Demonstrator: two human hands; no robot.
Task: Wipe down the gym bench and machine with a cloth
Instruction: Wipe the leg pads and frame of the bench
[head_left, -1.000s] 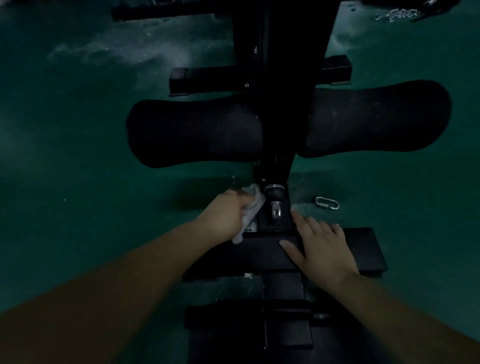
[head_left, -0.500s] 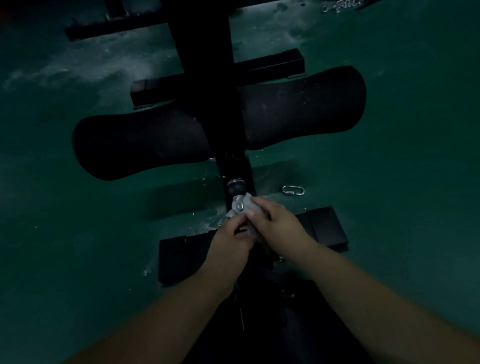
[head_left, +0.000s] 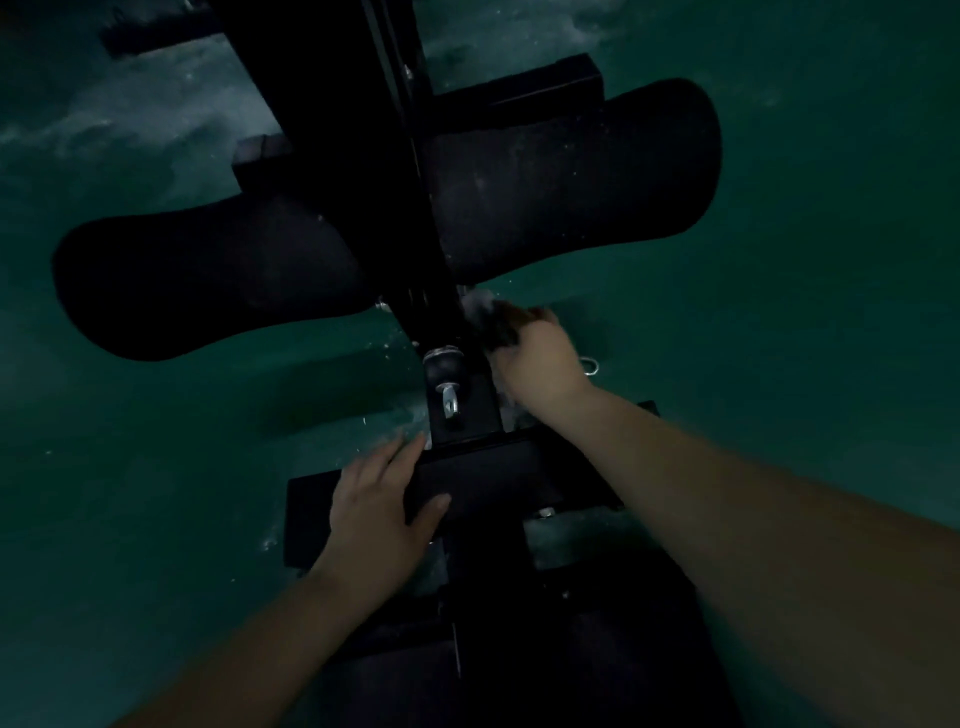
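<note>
Right hand wiping the machine's post, left hand braced on the crossbar.

The right hand (head_left: 543, 358) is curled round a pale cloth (head_left: 480, 306), pressing it against the right side of the black upright post (head_left: 415, 249) at about 1 o'clock from the picture's centre, just under the right foam roller pad (head_left: 571, 176). The left hand (head_left: 379, 506) lies flat with fingers spread and straight on the black crossbar (head_left: 483, 480) at 6 o'clock, thumb over its near edge. A metal eye bolt (head_left: 449, 397) sits on the post between the hands. The left roller pad (head_left: 208, 280) reaches toward 9 o'clock. A small metal link (head_left: 591, 366) lies on the green floor (head_left: 805, 364) just beyond the right hand.
</note>
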